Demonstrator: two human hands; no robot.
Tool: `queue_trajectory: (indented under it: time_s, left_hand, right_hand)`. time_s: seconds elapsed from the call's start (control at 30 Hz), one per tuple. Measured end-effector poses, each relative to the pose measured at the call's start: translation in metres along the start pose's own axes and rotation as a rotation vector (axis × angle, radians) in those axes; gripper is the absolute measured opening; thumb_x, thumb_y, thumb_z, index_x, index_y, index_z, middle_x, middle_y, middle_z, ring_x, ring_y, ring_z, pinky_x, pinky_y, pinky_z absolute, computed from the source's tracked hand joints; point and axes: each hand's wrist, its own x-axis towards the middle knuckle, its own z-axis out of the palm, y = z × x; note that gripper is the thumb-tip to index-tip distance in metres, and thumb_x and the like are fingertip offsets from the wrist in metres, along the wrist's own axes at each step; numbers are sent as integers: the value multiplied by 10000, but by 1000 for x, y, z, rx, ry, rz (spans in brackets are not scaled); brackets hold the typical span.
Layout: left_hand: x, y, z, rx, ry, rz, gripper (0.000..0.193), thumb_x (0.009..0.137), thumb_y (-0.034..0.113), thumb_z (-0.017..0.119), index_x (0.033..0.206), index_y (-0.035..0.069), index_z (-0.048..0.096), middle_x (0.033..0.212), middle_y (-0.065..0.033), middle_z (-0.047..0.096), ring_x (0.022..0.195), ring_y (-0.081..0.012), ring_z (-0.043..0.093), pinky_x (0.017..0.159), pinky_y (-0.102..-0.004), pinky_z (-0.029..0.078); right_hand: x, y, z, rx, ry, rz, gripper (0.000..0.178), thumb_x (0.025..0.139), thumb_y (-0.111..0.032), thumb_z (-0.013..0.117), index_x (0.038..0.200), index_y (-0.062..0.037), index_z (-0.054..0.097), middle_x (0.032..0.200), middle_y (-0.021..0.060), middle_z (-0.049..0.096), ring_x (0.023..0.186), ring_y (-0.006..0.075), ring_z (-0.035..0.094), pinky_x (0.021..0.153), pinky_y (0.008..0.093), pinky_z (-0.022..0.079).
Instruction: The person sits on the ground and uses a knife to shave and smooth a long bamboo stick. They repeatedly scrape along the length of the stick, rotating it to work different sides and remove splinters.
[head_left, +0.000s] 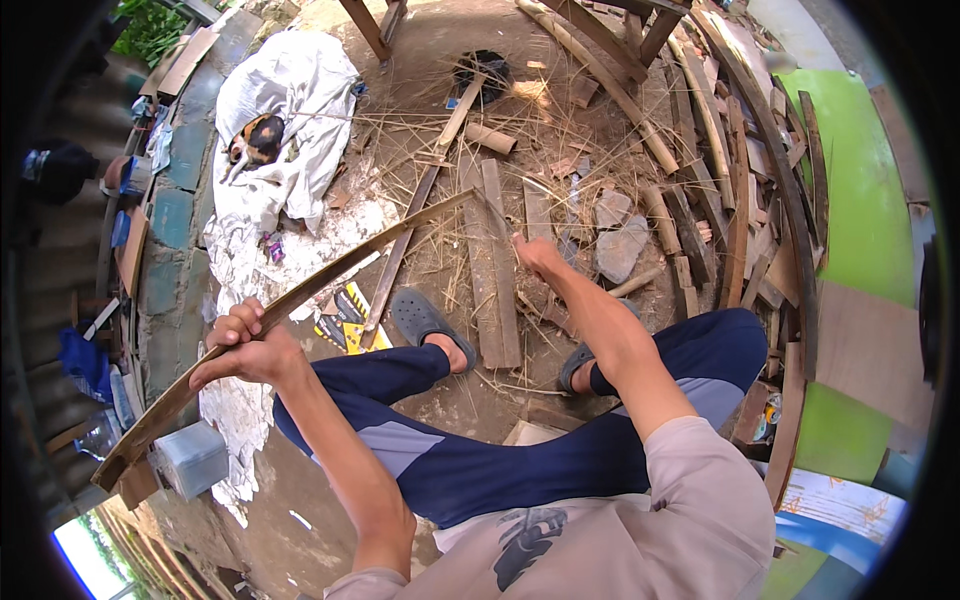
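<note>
A long split-bamboo strip (330,272) slants across in front of me, its near end low at the left and its far end above my feet. My left hand (250,345) is wrapped round it toward the near end. Beside the far tip, my right hand (540,258) is closed on the grip of a thin, narrow tool (490,212) that looks like a knife. The blade reaches up to the strip's tip; whether they touch I cannot tell. Under the tip, two flat wooden boards (490,300) lie side by side on the ground.
A cat (258,140) lies curled on a white cloth (310,90) at the far left. Shavings (400,130), a bamboo piece (490,138) and stones (622,248) litter the ground. Stacked wood (740,200) lines the right; a clear plastic container (190,460) stands at the left.
</note>
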Motion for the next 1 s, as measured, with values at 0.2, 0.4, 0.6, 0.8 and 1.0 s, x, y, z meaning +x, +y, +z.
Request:
queue_trajectory:
  time_s: [0.2,0.4,0.6,0.8,1.0]
  left_hand:
    - [2,0,-5,-54,-51,-32,779,752,866,198,593,123,367,530,22,242,495,-134,250,559,-310,337]
    - [3,-1,-5,-53,-41,-42,781,755,867,204,599,120,368,533,16,263,498,-135,257,569,-317,339]
    - [0,1,-3,-10,54,-14,780,771,861,208,603,116,364,542,13,265,508,-138,260,570,-320,349]
    - [4,-2,-1,-9,70,-53,775,777,861,212,621,113,347,551,10,274,515,-144,272,578,-323,364]
    - [6,1,12,63,142,-36,781,760,872,189,635,120,358,596,-9,305,545,-162,301,614,-327,384]
  right_hand:
    - [-1,0,6,-194,55,-180,813,948,-615,350,704,112,621,640,237,610,622,330,630,630,487,488]
    - [-12,-43,-18,-138,5,-84,745,953,-591,377,801,92,632,661,230,624,614,315,639,602,470,489]
    - [-68,-58,26,-253,-3,-568,829,938,-627,371,802,148,633,698,316,606,705,429,639,710,505,482]
    - [-19,-22,21,-25,47,-176,874,918,-668,370,788,153,638,739,338,622,793,444,655,749,509,492]
    - [-34,-23,29,-177,36,-296,894,906,-689,371,766,151,646,770,350,630,791,455,655,753,520,496]
